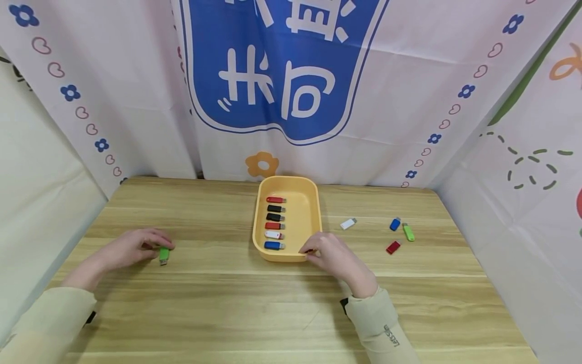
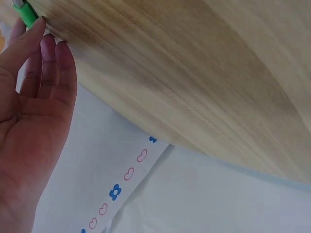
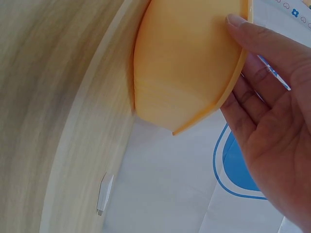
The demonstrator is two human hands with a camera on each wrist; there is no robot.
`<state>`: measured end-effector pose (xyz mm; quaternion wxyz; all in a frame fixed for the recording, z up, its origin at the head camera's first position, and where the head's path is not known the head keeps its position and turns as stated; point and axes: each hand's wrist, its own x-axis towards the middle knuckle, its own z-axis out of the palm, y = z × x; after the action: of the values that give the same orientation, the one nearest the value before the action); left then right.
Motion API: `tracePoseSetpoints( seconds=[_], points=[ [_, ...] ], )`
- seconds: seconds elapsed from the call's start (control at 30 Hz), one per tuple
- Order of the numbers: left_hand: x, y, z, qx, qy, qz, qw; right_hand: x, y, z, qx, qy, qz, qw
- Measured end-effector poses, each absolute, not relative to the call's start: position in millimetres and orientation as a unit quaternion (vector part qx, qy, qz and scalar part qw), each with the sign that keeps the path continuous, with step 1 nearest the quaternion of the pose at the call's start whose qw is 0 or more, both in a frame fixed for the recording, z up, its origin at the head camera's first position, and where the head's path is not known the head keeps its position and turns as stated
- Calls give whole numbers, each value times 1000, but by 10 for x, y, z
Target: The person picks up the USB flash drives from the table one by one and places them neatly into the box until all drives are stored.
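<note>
On the left of the table, my left hand (image 1: 138,247) pinches a green USB stick (image 1: 164,254) between thumb and fingers, its metal plug towards me. The left wrist view shows that green stick (image 2: 28,15) at the fingertips. My right hand (image 1: 334,255) is over the near right corner of a yellow tray (image 1: 297,259), fingers inside the rim and thumb by the outer wall. At its fingertips a bit of a dark red USB stick (image 1: 310,251) shows; most is hidden. Inside the tray, several sticks lie in a column, from a red one (image 1: 274,200) down to a blue one (image 1: 273,245).
Right of the tray lie a white USB stick (image 1: 348,224), a blue one (image 1: 395,224), a lime green one (image 1: 408,232) and a red one (image 1: 393,247). A printed white cloth (image 1: 391,101) hangs behind the wooden table (image 1: 218,303).
</note>
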<state>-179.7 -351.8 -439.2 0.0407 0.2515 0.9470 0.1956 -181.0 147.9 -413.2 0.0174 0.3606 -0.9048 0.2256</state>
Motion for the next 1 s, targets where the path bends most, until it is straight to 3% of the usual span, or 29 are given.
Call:
tracePoseSetpoints(
  seconds=[0.2,0.5,0.87,1.0],
  points=[
    [-1797,-3520,-4420,256,947,194,21,-1813,1476,-4138,355,-907,225,13],
    [-1808,-3515,-4438,250,939,234,33,-1809,1482,-4108,349,-909,229,12],
    [-1812,-3250,-4367,220,945,240,39,-1782,1504,-4037,345,-908,239,8],
    [-1826,-3115,-4335,207,945,253,19,-1787,1518,-4036,349,-906,240,7]
  ],
)
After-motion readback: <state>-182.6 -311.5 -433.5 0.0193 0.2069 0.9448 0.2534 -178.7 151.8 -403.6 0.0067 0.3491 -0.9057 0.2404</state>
